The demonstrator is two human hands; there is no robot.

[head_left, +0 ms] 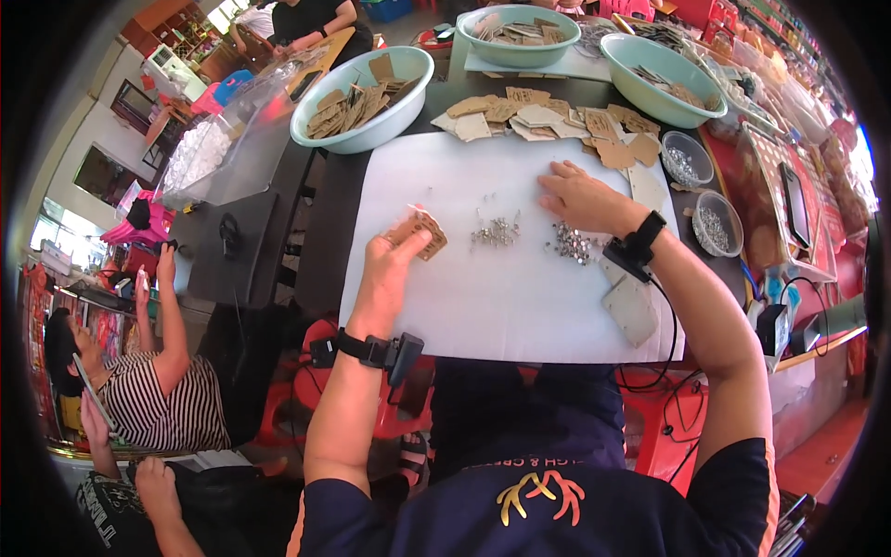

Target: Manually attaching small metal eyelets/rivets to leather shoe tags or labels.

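My left hand (390,263) pinches a small brown cardboard card (430,243) over the left part of the white mat (483,320). Printing shows on the card, and a paler piece lies behind its upper left edge. My right hand (587,199) is stretched out over the mat with its fingers apart, and I see nothing in it. Just below that hand lies a heap of small shiny silver pieces (573,244). Between my two hands is a second heap, of tiny metal pieces with thin pins (497,231). A few single bits lie loose above it.
Cardboard cards (529,116) lie in a loose row along the mat's far edge. Behind stand pale green basins of cards: a left basin (413,104), a middle basin (478,42) and a right basin (640,91). Clear tubs (713,197) of silver pieces sit at right. Other people are nearby.
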